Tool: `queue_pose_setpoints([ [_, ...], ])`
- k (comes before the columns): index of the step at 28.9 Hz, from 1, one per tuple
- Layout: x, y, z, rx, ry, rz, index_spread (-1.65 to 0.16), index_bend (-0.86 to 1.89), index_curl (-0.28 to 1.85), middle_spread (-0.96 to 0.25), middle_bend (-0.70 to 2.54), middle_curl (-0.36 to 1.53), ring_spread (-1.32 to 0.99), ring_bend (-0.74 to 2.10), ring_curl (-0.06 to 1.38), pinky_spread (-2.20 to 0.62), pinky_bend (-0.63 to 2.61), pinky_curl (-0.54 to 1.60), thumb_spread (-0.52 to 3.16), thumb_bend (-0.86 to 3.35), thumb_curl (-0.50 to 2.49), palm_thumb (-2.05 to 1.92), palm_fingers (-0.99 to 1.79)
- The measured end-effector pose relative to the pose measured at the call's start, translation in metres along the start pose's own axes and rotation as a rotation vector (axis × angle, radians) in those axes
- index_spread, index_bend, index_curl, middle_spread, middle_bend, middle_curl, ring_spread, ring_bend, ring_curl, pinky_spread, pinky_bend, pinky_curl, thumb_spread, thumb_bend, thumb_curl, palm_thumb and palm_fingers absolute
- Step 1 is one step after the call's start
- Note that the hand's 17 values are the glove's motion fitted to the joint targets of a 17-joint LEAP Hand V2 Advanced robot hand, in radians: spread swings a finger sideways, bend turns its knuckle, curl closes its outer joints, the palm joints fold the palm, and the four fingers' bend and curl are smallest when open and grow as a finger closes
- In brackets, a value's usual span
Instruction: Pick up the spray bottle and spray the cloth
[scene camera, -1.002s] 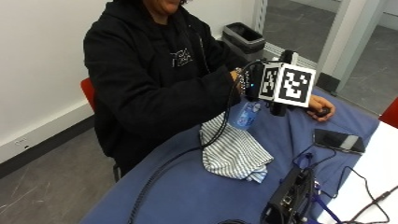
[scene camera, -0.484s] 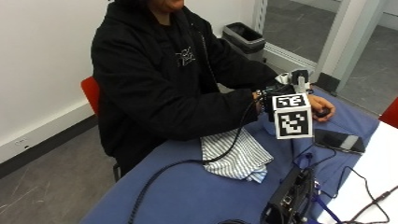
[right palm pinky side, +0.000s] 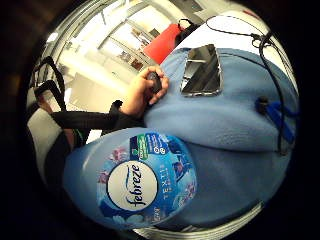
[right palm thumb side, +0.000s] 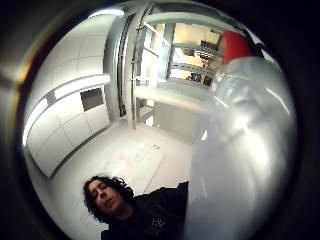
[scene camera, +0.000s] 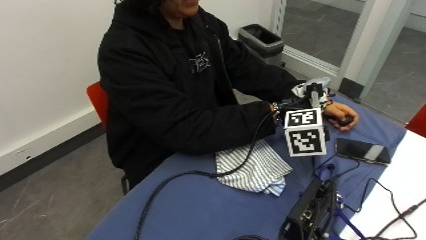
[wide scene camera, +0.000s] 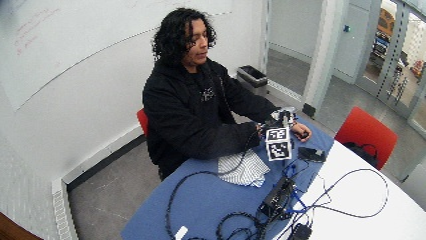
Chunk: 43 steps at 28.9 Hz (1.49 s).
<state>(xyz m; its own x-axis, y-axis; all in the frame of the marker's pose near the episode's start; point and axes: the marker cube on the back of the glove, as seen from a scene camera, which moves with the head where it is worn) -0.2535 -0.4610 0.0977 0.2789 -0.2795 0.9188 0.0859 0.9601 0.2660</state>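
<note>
My gloved right hand (scene camera: 287, 106) grips the spray bottle (scene camera: 314, 89) beyond the far edge of the cloth; only the bottle's pale spray head shows above the hand. In the little finger side palm view the blue Febreze bottle (right palm pinky side: 135, 182) sits close against the palm, over the blue tabletop. Its translucent neck (right palm thumb side: 240, 150) fills one side of the thumb side palm view. The striped cloth (scene camera: 256, 167) lies crumpled on the blue table (scene camera: 200, 210) in front of the person, nearer the camera than the hand. The hand's fingers are mostly hidden.
The person's bare left hand (scene camera: 343, 115) rests on the table holding a small dark object. A phone (scene camera: 363, 150) lies beside it. A black box (scene camera: 309, 212) with cables stands at the near edge. A bin (scene camera: 263, 40) stands on the floor behind.
My right hand has come down with the bottle from a raised position to low over the table, just past the cloth. The cloth and the left hand have stayed put.
</note>
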Motion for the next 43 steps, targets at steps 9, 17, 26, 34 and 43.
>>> queue_pose_setpoints([
  [9,0.003,0.008,-0.003,0.056,0.012,-0.056,-0.29,0.24,0.65,-0.18,0.63,0.59,-0.21,0.72,0.53,-0.28,0.47,0.47,0.01,-0.02,0.73,1.06,1.33],
  [17,0.005,0.005,-0.005,0.038,-0.012,-0.064,-0.29,0.25,0.65,-0.19,0.63,0.59,-0.22,0.72,0.53,-0.29,0.48,0.47,0.00,-0.02,0.72,1.06,1.34],
  [26,0.003,0.012,-0.012,-0.134,-0.033,0.049,-0.29,0.25,0.66,-0.17,0.63,0.59,-0.18,0.69,0.52,-0.25,0.43,0.45,0.06,-0.02,0.74,1.05,1.26],
  [34,-0.004,0.002,-0.047,-0.291,0.169,0.029,-0.26,0.09,0.61,-0.09,0.52,0.55,-0.11,0.61,0.51,-0.09,0.38,0.45,0.34,-0.02,0.74,1.04,0.89],
  [43,-0.030,0.050,-0.100,-0.491,0.408,-0.052,-0.25,0.08,0.48,-0.03,0.31,0.46,-0.06,0.56,0.47,0.12,0.31,0.42,0.77,-0.04,0.70,0.86,0.52],
])
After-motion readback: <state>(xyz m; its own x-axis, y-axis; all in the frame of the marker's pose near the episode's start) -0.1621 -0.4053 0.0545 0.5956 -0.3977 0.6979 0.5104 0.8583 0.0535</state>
